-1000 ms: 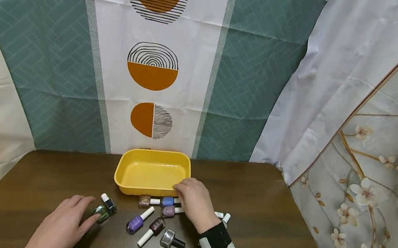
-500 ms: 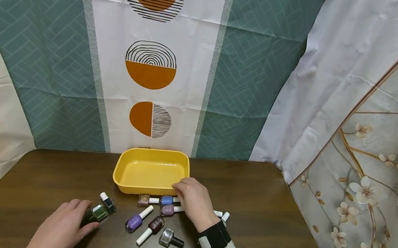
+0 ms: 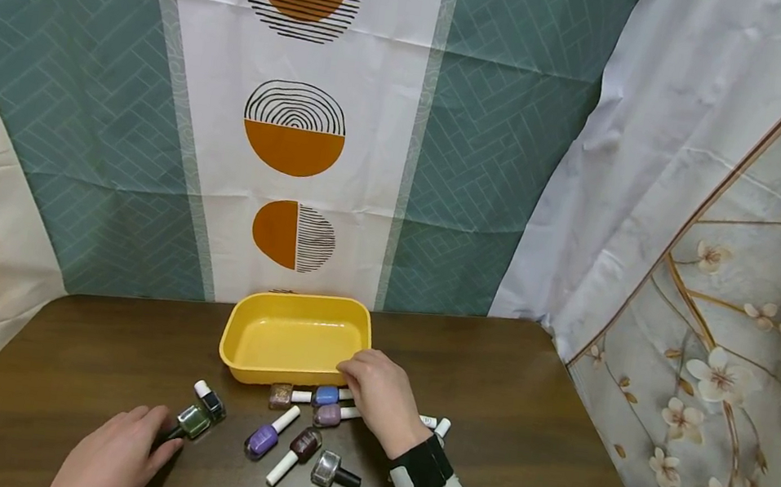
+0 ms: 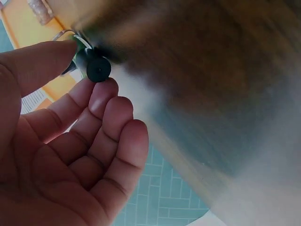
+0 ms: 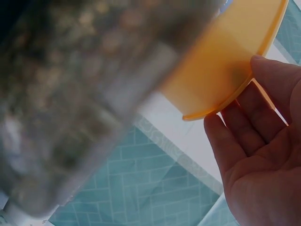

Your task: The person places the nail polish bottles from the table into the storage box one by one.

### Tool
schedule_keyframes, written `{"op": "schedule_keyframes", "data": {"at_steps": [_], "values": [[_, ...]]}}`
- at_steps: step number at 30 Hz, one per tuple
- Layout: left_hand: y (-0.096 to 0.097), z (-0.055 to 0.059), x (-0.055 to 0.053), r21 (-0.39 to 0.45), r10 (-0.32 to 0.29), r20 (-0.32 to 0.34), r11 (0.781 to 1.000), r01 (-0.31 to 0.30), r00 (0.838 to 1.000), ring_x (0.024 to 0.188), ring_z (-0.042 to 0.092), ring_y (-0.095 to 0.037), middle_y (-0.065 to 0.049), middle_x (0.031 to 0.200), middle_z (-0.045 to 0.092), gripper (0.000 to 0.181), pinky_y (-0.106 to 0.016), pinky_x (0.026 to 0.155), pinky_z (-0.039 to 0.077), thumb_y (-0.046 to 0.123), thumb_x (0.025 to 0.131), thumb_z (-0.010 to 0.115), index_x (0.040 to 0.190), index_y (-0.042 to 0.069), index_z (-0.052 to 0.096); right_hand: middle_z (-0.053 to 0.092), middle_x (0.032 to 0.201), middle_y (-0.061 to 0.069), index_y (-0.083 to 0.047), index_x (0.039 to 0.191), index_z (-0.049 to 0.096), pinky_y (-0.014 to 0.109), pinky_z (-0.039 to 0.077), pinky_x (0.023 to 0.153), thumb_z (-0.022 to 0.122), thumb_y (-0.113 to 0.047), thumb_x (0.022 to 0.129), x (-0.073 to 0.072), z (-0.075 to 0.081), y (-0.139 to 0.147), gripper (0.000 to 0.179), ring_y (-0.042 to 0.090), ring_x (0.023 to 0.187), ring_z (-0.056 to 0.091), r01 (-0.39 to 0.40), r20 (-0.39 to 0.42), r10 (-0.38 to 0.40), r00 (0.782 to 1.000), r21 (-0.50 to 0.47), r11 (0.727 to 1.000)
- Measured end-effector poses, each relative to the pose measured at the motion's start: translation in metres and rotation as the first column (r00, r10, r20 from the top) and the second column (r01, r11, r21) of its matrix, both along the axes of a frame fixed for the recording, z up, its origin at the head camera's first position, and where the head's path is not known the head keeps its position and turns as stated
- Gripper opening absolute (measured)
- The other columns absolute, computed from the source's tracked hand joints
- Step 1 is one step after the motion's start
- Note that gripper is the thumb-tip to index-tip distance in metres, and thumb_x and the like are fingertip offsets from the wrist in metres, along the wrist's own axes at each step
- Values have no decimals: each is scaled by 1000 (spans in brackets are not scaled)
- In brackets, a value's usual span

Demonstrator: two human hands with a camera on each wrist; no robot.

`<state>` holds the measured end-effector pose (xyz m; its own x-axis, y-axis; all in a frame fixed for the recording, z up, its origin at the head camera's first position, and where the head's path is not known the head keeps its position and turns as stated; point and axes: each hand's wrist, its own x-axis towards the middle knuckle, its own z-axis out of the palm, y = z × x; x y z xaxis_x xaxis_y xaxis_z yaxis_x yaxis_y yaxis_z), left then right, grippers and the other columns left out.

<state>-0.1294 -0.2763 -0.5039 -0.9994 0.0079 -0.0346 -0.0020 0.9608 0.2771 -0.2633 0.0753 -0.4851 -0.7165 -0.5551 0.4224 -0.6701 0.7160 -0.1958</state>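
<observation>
My left hand (image 3: 115, 450) pinches the dark cap of a green nail polish bottle (image 3: 193, 421) at the left of the table. In the left wrist view the round cap end (image 4: 99, 69) sits between thumb and fingertips. Touching or just beyond that bottle is a dark nail polish bottle with a white-topped cap (image 3: 210, 401). My right hand (image 3: 381, 399) grips the near right rim of a yellow plastic tub (image 3: 258, 375). The right wrist view has the thumb on one side of the tub's rim (image 5: 230, 96) and the fingers on the other.
Before the tub lie glittery brown (image 3: 281, 396), blue (image 3: 326, 396), mauve (image 3: 327, 415), purple (image 3: 261, 441), maroon (image 3: 306, 444) and silver (image 3: 326, 469) nail polish bottles. White caps (image 3: 442, 427) show beyond my right wrist. A patterned curtain (image 3: 475, 164) hangs behind the table.
My left hand has drawn slightly back to the left, its fingers now at the green bottle's cap, and more of that bottle shows. My right hand has stayed on the tub's rim.
</observation>
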Motion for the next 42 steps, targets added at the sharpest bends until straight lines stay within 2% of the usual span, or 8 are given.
{"op": "schedule_keyframes", "data": {"at_steps": [11, 22, 27, 31, 34, 38, 41, 42], "values": [[5, 2, 4, -33, -5, -19, 999, 4, 1000, 69, 52, -15, 4, 77, 56, 25, -41, 62, 48, 21, 95, 88, 91, 13, 64, 77, 102, -2, -13, 112, 86, 32, 61, 94, 84, -15, 100, 3, 0, -1, 12, 16, 99, 69, -5, -7, 5, 1000, -10, 1000], [1, 6, 7, -74, -30, 20, 997, 32, 999, 70, 51, -16, 4, 76, 55, 24, -41, 65, 49, 21, 96, 86, 91, 12, 64, 77, 103, -3, -14, 112, 86, 33, 61, 94, 84, -15, 101, 2, 0, -1, 12, 16, 100, 69, -4, -10, 4, 1000, -9, 1000], [2, 14, 13, -79, -31, -28, 996, 29, 999, 69, 49, -15, 5, 75, 54, 25, -39, 63, 47, 22, 97, 86, 91, 13, 63, 77, 103, -2, -14, 112, 86, 33, 61, 94, 83, -15, 101, 0, 0, 0, 12, 16, 101, 70, -4, -6, 4, 1000, -11, 1000], [5, 27, 15, -88, -34, -84, 996, 27, 996, 70, 49, -15, 5, 76, 54, 24, -39, 62, 47, 22, 97, 86, 92, 14, 64, 77, 103, -1, -12, 111, 86, 34, 61, 94, 85, -13, 99, -1, 1, 0, 12, 17, 100, 70, -9, -11, 8, 1000, -23, 1000], [10, 36, 14, -97, -44, -160, 995, 29, 986, 71, 49, -15, 6, 78, 54, 23, -39, 63, 47, 22, 96, 87, 93, 15, 65, 77, 103, -1, -11, 111, 86, 35, 62, 94, 85, -12, 99, -1, 2, 0, 12, 18, 100, 70, -8, -9, 8, 1000, -31, 999], [17, 45, 12, -111, -86, -311, 992, 54, 946, 71, 50, -12, 8, 77, 54, 23, -38, 63, 48, 19, 91, 90, 92, 17, 67, 77, 104, 0, -11, 112, 86, 35, 62, 95, 85, -13, 99, 0, 2, -1, 13, 18, 100, 70, 4, 8, -4, 1000, -30, 1000], [21, 49, 7, -120, -115, -379, 990, 74, 918, 72, 54, -13, 7, 79, 59, 22, -39, 63, 50, 17, 89, 92, 93, 15, 70, 77, 105, 0, -12, 113, 86, 35, 61, 96, 85, -14, 99, 1, 0, -1, 14, 18, 100, 69, 13, 24, -12, 1000, -25, 1000], [22, 50, 5, -121, -115, -381, 990, 74, 917, 72, 54, -13, 6, 80, 60, 22, -39, 62, 51, 17, 89, 92, 94, 14, 71, 77, 105, 0, -12, 113, 86, 35, 61, 96, 85, -14, 99, 1, 0, -2, 15, 18, 101, 69, 15, 29, -14, 999, -25, 1000]]}}
